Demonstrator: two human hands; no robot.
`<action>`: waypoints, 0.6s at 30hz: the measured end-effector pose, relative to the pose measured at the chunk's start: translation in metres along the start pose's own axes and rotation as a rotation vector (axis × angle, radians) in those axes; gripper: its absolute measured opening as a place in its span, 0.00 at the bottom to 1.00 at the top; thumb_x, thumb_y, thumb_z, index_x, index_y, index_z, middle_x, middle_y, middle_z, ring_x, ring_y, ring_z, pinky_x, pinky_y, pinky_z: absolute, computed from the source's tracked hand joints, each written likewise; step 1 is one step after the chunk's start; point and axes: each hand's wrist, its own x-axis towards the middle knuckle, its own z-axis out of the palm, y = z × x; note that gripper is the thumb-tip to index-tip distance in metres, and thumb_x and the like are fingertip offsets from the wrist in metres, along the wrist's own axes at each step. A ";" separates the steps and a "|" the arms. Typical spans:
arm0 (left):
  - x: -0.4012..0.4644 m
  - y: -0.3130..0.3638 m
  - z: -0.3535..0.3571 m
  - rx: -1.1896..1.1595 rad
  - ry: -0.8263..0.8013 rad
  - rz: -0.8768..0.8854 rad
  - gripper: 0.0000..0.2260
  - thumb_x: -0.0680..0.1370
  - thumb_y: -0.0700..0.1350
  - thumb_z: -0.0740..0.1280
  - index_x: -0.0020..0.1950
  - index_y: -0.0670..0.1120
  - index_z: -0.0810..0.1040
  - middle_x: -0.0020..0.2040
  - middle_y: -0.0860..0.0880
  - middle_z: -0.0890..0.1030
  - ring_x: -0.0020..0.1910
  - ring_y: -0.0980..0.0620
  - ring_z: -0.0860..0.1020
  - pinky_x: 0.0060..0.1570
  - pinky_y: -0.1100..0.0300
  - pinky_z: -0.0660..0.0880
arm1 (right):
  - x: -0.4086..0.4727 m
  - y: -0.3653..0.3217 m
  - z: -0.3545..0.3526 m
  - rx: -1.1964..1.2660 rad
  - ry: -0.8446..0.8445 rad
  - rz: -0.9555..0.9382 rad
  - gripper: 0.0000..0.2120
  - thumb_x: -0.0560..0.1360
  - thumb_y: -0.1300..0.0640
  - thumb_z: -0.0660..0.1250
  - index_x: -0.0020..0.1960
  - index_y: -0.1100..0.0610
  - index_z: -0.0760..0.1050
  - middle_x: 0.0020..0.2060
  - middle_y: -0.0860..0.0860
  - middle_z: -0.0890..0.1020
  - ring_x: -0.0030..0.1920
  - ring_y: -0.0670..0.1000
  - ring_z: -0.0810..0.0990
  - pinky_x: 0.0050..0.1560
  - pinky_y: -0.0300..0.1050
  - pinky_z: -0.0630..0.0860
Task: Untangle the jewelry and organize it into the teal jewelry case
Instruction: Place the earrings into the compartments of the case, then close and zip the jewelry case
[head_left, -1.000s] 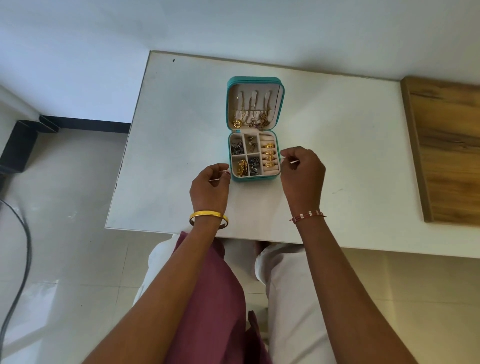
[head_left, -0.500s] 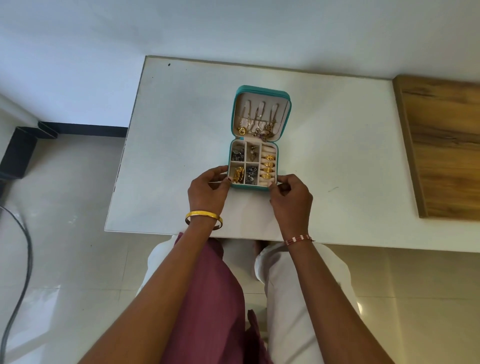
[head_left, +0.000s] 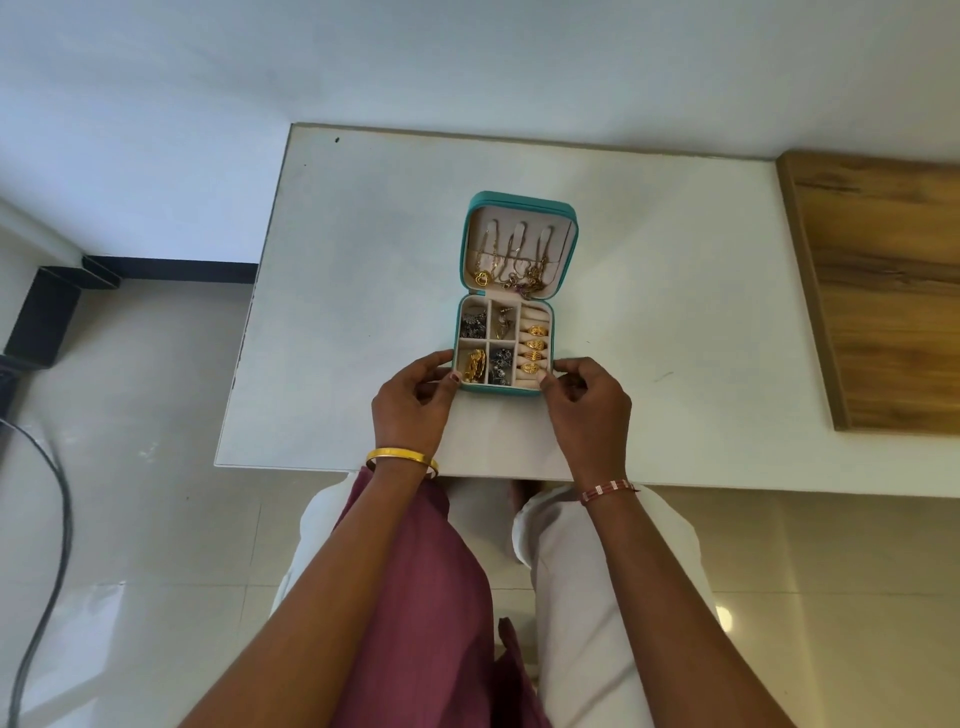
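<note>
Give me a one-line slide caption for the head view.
Both hands, left hand and right hand, grip the near corners of the open, filled teal jewelry case on a white table.

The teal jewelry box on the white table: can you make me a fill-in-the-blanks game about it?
1. The lid of the square teal jewelry case is ____.
2. The gold rings sit in the padded slot on the ____ side of the case.
3. The left hand wears a plain ____ bangle on its wrist.
4. The gold chains hang inside the case's ____.

Missing words: open; right; gold; lid
</note>
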 end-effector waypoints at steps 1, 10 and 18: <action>0.000 0.000 0.000 -0.005 0.001 -0.004 0.13 0.74 0.40 0.68 0.58 0.45 0.78 0.51 0.43 0.82 0.46 0.52 0.79 0.55 0.54 0.76 | 0.004 -0.002 -0.001 0.015 0.022 -0.005 0.11 0.74 0.60 0.68 0.55 0.62 0.77 0.49 0.58 0.82 0.42 0.47 0.76 0.36 0.22 0.69; 0.000 -0.004 0.002 -0.008 0.019 0.008 0.13 0.74 0.40 0.68 0.58 0.45 0.78 0.50 0.44 0.82 0.44 0.54 0.79 0.49 0.69 0.74 | 0.077 -0.052 0.004 0.137 0.026 -0.175 0.21 0.78 0.57 0.60 0.70 0.57 0.63 0.64 0.56 0.71 0.57 0.51 0.75 0.43 0.31 0.73; -0.003 -0.004 0.003 0.014 0.023 0.016 0.13 0.73 0.41 0.69 0.57 0.46 0.79 0.47 0.46 0.82 0.43 0.54 0.78 0.49 0.66 0.74 | 0.084 -0.053 -0.001 0.165 0.015 -0.260 0.13 0.78 0.61 0.60 0.61 0.62 0.72 0.53 0.55 0.80 0.49 0.48 0.77 0.42 0.29 0.74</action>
